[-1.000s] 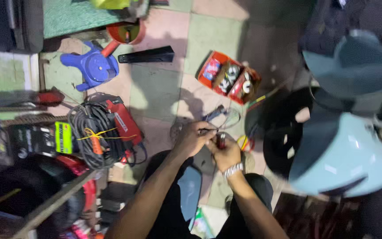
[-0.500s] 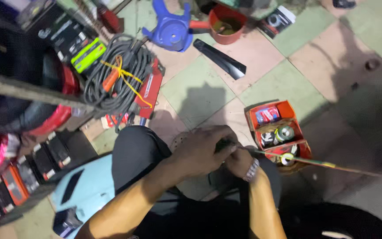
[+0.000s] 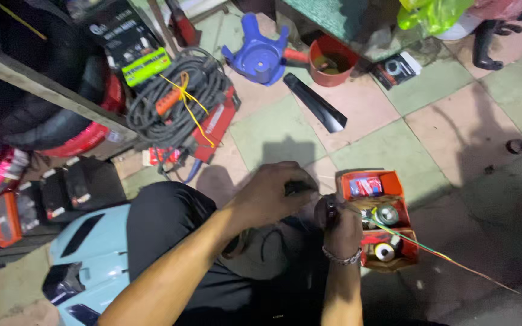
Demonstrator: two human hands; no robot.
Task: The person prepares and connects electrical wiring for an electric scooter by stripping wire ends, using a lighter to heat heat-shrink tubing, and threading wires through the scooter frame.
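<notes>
Both hands, left (image 3: 273, 193) gripping a dark tool and right (image 3: 341, 222) pinching the wires (image 3: 430, 249), are working mid-job beside the orange box (image 3: 388, 181).

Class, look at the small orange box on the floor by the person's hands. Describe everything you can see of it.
The orange box is a small open tray, cardboard by its look, lying flat on the tiled floor. It holds small round rolls and a red-and-blue packet. A thin yellow-green wire runs across it from the right hand, which lies against its left edge.
</notes>
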